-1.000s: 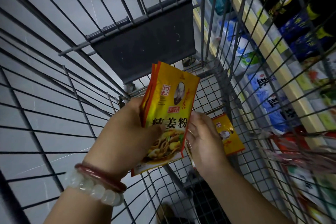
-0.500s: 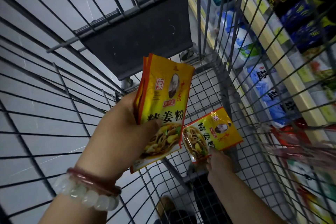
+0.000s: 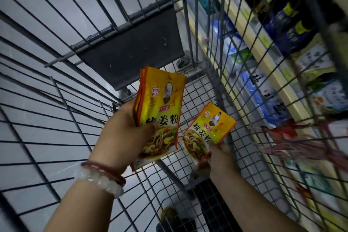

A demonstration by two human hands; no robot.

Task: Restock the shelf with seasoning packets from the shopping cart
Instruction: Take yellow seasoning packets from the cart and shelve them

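Inside the wire-mesh shopping cart [image 3: 216,88], the left hand [image 3: 128,133] grips a stack of glossy yellow seasoning packets [image 3: 160,111] — flat, orange-edged, upright. The right hand [image 3: 218,154] pinches another packet [image 3: 209,128], tilted, just beside them.

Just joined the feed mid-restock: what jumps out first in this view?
The bright yellow seasoning packets: the left hand grips a small stack upright at centre, and the right hand holds a single packet just to its right, tilted, over the cart's wire floor. The stocked shelf runs along the right, beyond the cart's side.
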